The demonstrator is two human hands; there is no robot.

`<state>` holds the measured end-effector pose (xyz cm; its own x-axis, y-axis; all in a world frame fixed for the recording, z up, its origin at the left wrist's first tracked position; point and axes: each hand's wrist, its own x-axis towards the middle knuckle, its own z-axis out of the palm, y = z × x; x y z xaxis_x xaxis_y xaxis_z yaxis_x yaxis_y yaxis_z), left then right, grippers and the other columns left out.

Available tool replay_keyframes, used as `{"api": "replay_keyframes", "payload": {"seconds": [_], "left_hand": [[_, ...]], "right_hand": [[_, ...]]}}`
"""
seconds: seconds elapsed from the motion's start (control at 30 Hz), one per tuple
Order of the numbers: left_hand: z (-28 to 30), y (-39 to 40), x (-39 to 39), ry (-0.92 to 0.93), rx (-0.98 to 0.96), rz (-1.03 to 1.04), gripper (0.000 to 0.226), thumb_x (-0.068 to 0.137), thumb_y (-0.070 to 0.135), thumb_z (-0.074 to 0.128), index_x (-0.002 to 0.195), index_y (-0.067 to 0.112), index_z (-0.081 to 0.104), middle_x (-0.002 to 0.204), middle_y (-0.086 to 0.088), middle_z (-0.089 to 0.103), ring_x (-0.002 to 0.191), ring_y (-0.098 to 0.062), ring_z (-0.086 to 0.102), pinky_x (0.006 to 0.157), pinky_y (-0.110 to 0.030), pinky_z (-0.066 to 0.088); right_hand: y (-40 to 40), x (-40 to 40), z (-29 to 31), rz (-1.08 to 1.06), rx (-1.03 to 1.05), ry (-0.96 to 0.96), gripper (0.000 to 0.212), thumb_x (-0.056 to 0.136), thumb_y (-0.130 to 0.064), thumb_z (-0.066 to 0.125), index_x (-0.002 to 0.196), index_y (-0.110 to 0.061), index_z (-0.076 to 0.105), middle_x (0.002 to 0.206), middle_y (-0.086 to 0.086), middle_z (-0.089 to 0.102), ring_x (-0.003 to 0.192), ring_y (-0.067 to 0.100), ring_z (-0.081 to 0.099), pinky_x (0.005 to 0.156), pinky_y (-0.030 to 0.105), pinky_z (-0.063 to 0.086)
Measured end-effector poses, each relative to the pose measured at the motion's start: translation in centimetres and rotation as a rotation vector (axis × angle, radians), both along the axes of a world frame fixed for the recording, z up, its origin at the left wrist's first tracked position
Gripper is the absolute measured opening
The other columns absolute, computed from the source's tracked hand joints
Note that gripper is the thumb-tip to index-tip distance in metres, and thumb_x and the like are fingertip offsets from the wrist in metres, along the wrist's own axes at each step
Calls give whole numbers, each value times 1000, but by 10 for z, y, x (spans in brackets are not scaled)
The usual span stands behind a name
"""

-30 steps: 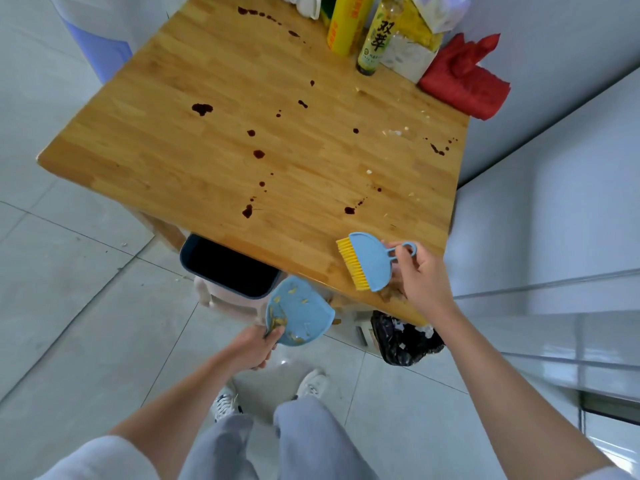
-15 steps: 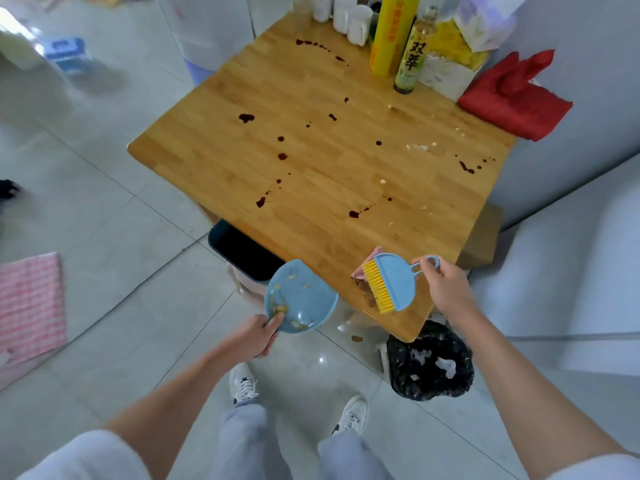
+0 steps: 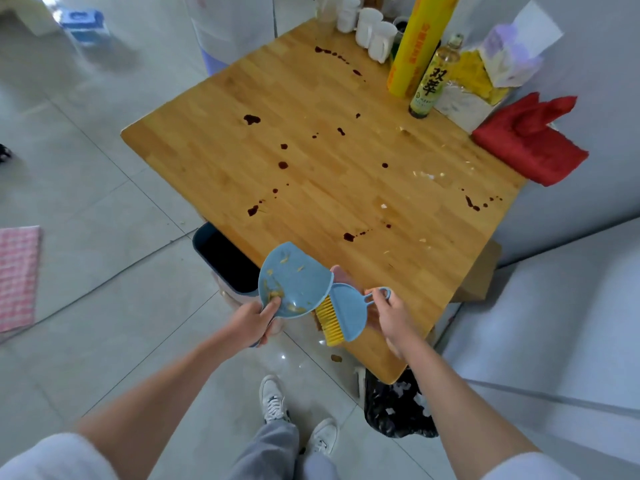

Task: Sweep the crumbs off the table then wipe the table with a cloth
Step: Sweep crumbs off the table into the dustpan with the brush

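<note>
My left hand [image 3: 254,322] grips a blue dustpan [image 3: 294,280] holding yellowish crumbs, raised at the wooden table's [image 3: 311,98] near edge. My right hand [image 3: 393,315] holds a small blue brush [image 3: 344,317] by its loop handle, yellow bristles pointing down-left, just under the pan's rim. Dark sauce spots [image 3: 251,119] and pale crumbs [image 3: 427,174] dot the tabletop. A pinkish cloth [image 3: 341,276] peeks out behind the dustpan on the table edge.
A dark bin [image 3: 225,259] stands under the table's near-left edge and a black bin bag [image 3: 398,410] sits by its near corner. A yellow roll [image 3: 420,43], oil bottle [image 3: 431,81], white mugs [image 3: 370,29] and red cloth [image 3: 530,143] crowd the far side. A pink checked cloth [image 3: 15,275] lies on the floor.
My left hand has lifted the dustpan up and right until it meets the brush at the table edge. The view has pulled back, showing more floor.
</note>
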<state>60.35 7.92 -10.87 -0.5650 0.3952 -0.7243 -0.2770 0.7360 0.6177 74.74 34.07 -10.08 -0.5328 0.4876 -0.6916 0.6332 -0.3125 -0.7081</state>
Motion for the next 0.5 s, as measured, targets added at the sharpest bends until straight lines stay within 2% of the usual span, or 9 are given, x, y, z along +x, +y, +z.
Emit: {"api": "replay_keyframes", "payload": {"seconds": [0.1,0.2,0.27,0.33,0.43,0.5], "left_hand": [[4,-3,-14,0,19,20,65,103,53,37,56,11,46,45,-10,52,47,-24,47,53,-29,40],[8,-5,-29,14,5,26,65,103,55,39,53,12,48,45,-9,53,45,-22,47,48,-25,40],[9,-3,-38,31,0,30,67,102,56,39,51,13,48,45,-8,53,44,-21,48,44,-22,39],[8,0,-48,46,7,44,66,102,56,40,53,12,49,46,-9,53,45,-22,49,43,-22,39],[7,4,-60,41,3,65,64,101,57,42,58,11,51,48,-8,54,45,-22,51,46,-25,40],[9,11,-65,44,-8,50,65,101,59,41,58,11,51,47,-7,55,42,-19,51,49,-26,44]], "right_hand": [[-19,-38,1,22,-2,13,22,108,-32,46,109,-15,60,107,12,72,98,23,72,71,33,61],[-32,-70,3,-5,61,18,22,107,-31,47,103,-15,62,102,9,73,97,26,72,81,46,61],[-36,-86,5,-30,94,14,23,106,-30,47,101,-14,63,99,8,74,95,27,72,83,49,59],[-39,-102,6,-40,86,20,24,106,-30,47,101,-14,63,97,7,74,91,24,72,79,45,60],[-40,-112,9,-31,52,48,24,106,-29,46,100,-14,63,96,5,72,83,17,69,61,31,58],[-29,-107,17,-16,28,66,24,106,-30,46,99,-17,65,96,4,70,83,18,68,55,25,54]]}}
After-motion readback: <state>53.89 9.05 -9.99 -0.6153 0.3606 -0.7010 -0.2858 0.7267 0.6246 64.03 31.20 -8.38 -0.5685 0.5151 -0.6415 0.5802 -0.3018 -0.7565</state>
